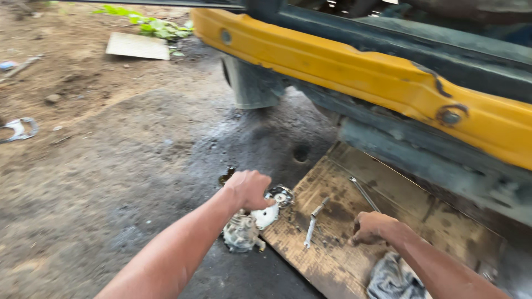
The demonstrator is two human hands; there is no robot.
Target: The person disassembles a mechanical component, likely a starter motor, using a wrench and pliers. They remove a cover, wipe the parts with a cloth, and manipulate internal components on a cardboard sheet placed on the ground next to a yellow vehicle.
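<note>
Grimy metal car part (244, 230), rounded and finned like a small alternator, lies on the dark oily ground just off the near left corner of a stained wooden board (388, 216). A pale bracket piece (267, 215) leans against its upper side, and a round silver fitting (281, 196) sits just beyond that at the board's edge. The left hand (247, 188) is curled down over the bracket, fingers bent and closed around its top; how firm the hold is cannot be told from above. The right hand (372, 227) rests on the board well apart from the part, its fingers folded under into a loose fist pressed to the wood; whether anything small is pinched beneath them is hidden.

Between the two hands a ratchet wrench (313, 224) lies on the board, handle pointing toward the person. Farther back a thin metal rod (363, 192) lies slantwise on the wood. A crumpled grey rag (393, 279) sits under the right forearm at the board's near end. Close above the board hangs the yellow bumper (354, 75) of a vehicle, with dark bodywork behind it. Off to the left on the bare dirt lie a bent metal clamp (19, 130) and a flat pale slab (137, 46), with green leaves (155, 25) beyond.
</note>
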